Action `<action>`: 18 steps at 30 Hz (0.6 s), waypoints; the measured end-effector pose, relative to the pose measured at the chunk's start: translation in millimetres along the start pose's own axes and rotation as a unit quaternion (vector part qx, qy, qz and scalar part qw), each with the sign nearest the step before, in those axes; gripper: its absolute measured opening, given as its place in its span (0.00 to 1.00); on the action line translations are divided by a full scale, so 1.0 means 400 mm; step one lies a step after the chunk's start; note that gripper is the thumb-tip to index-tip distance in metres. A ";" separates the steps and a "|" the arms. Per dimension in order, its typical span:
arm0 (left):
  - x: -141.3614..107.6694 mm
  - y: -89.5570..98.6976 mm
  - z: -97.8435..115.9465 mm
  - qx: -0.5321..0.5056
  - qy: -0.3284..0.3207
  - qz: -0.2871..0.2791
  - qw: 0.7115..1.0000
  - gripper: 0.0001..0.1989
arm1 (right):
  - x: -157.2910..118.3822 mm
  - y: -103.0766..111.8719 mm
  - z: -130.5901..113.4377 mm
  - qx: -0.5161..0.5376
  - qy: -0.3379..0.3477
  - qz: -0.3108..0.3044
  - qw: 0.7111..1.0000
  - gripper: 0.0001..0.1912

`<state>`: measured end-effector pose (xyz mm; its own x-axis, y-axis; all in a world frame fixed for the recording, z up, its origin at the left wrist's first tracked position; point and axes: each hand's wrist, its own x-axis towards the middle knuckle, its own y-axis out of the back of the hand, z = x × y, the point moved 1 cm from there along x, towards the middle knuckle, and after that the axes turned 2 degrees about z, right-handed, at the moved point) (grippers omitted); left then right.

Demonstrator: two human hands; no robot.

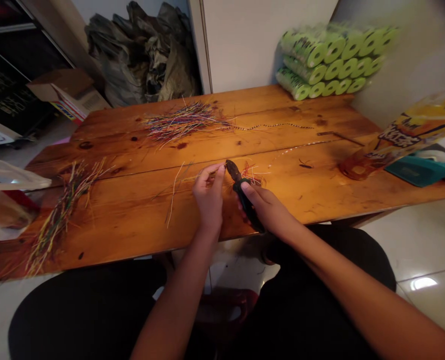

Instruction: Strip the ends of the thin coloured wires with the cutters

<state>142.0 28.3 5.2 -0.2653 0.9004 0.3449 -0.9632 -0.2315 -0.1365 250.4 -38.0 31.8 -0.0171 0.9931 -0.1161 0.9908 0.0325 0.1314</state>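
My right hand [262, 205] is wrapped round the dark handles of a pair of pliers [247, 197], whose jaws point up and left. Thumb and fingers of my left hand [210, 192] are pinched together at the tip of the jaws, on what seems to be a thin wire [188, 178] trailing left. Short wire scraps [254, 174] lie just beyond the pliers. A loose pale wire [174, 192] is left of my left hand. Farther back lies a large pile of coloured wires [183, 121], and a second bundle [67, 210] rests at the left.
On the wooden table [132, 210], twisted strands run toward the right. A tilted orange bottle [391, 140] and a teal holder [421, 167] stand at the right. Green rolls [327, 62] are stacked at the back. A plastic bag [5, 200] is at the left edge.
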 end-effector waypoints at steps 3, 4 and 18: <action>-0.002 -0.005 0.007 -0.037 0.009 -0.016 0.999 0.05 | 0.001 -0.007 0.001 0.002 -0.002 0.003 1.000 0.23; -0.003 -0.005 0.010 -0.040 0.008 -0.013 0.999 0.04 | 0.001 -0.009 0.002 0.005 -0.004 0.002 1.000 0.23; -0.003 -0.002 0.015 -0.022 0.028 0.028 0.999 0.05 | 0.016 -0.011 0.020 0.121 -0.049 -0.012 0.991 0.22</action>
<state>142.8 25.3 10.5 -0.3156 0.9055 0.2836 -0.9435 -0.2677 -0.1953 247.2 -32.7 22.5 -0.0404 0.9762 -0.2133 0.9937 0.0170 -0.1106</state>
